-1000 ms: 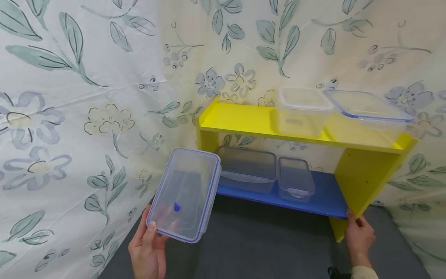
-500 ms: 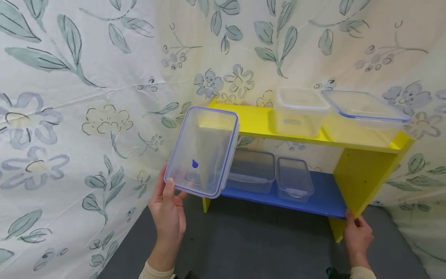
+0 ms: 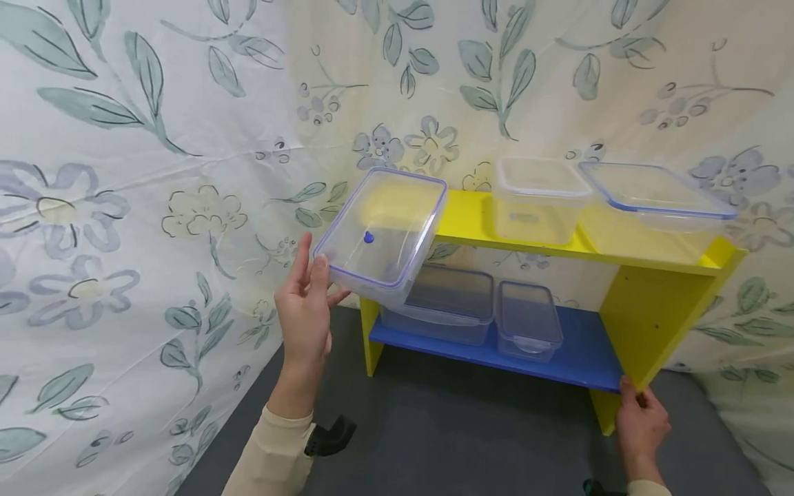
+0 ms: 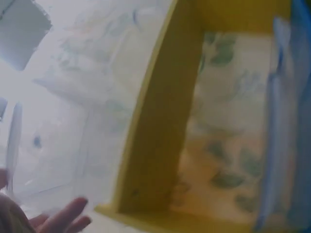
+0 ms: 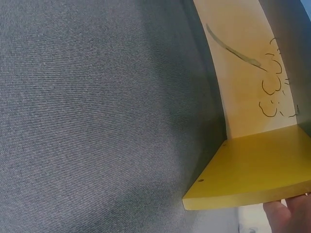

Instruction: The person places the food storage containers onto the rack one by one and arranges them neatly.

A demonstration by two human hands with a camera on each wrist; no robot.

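Note:
A clear plastic food container (image 3: pixel 391 234) with a blue-edged lid and a small blue vent plug is tilted in the air before the left end of the yellow top shelf (image 3: pixel 462 213). My left hand (image 3: pixel 304 310) grips its near left corner, thumb on the lid and fingers beneath. In the left wrist view, the container (image 4: pixel 53 145) is blurred beside the yellow shelf frame (image 4: pixel 155 107). My right hand (image 3: pixel 642 420) holds the lower front edge of the yellow right side panel (image 3: pixel 645 317); fingertips show at that panel (image 5: pixel 252 165) in the right wrist view.
On the top shelf's right half stand a clear tub (image 3: pixel 540 207) and a wide blue-rimmed container (image 3: pixel 664 200). Two more lidded containers, a wide one (image 3: pixel 446 303) and a narrow one (image 3: pixel 528 320), sit on the blue lower shelf (image 3: pixel 583 344). A dark grey surface (image 3: pixel 471 427) lies below; patterned cloth surrounds it.
My left hand has raised the container up and to the right, from beside the lower shelf to top-shelf height, and its lid has tipped flatter. My right hand stays at the side panel.

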